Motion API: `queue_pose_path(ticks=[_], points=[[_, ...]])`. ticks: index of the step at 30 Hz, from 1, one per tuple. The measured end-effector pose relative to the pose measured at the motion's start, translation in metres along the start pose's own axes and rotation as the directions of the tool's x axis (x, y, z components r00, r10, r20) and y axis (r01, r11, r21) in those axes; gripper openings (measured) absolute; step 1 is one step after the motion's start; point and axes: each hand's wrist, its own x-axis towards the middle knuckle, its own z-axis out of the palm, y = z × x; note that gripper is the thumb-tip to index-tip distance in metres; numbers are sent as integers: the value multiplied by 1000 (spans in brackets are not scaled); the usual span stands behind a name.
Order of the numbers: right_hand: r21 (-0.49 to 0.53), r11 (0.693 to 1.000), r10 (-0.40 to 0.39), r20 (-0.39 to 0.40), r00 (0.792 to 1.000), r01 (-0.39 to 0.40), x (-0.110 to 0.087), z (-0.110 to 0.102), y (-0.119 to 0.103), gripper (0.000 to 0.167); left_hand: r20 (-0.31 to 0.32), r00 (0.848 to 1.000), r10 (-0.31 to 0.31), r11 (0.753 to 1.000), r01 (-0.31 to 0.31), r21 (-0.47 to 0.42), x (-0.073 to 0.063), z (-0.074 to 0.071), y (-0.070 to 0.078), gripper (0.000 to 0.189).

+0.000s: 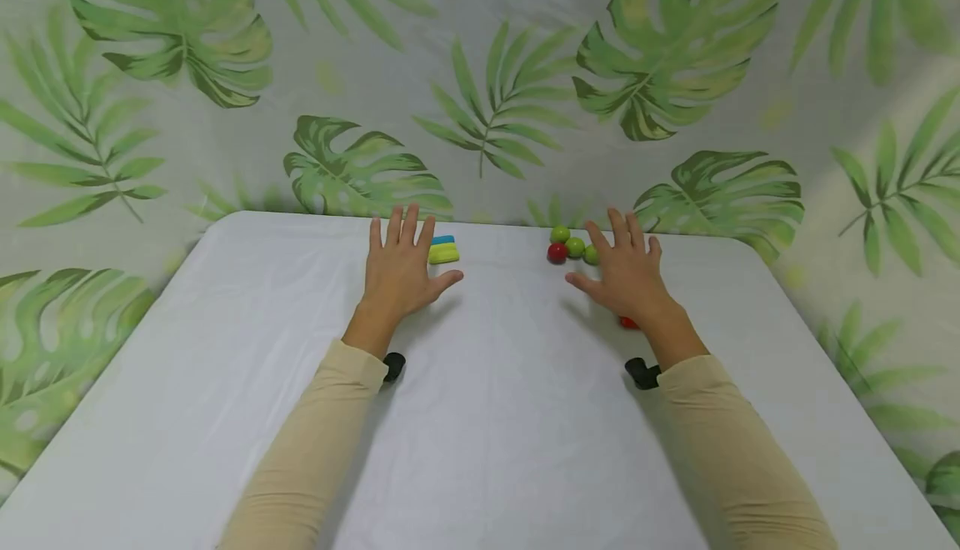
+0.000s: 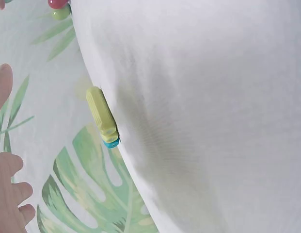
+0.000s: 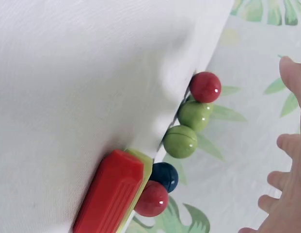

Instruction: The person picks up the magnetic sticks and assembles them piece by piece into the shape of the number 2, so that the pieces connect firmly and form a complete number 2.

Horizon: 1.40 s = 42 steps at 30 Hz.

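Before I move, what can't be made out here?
- Head: most of the red block, covered by the right hand.
- Head: the dark blue ball, apparently behind that hand.
- Head: the blue block's left end, behind the left hand.
- Right wrist: the red block's lower end, past the bottom edge.
- Left wrist: a red ball, cut by the top edge.

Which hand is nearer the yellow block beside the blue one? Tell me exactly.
Left. The left hand is close, with the yellow block just off its thumb side; the right hand is farther away, to the block's right, beside the green balls.
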Motion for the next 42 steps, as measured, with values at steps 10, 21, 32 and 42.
queue_pose_path(ticks=[10, 21, 32, 42], points=[[127, 991, -32, -30, 999, 35, -7, -2, 12, 75, -15, 999, 51, 999, -51, 0, -1, 1, -10, 92], [300, 941, -109, -180, 978, 160, -48, -25, 54, 23, -192, 950, 246, 963, -262, -62, -51, -21, -78, 64], [224, 965, -96, -183, 978, 137, -81, -33, 94, 20, -289, 908, 304, 938, -338, -77, -72, -24, -95, 58], [234, 963, -102, -136, 985, 132, -82, -27, 101, 17, -323, 889, 326, 923, -373, -93, -64, -23, -88, 50]])
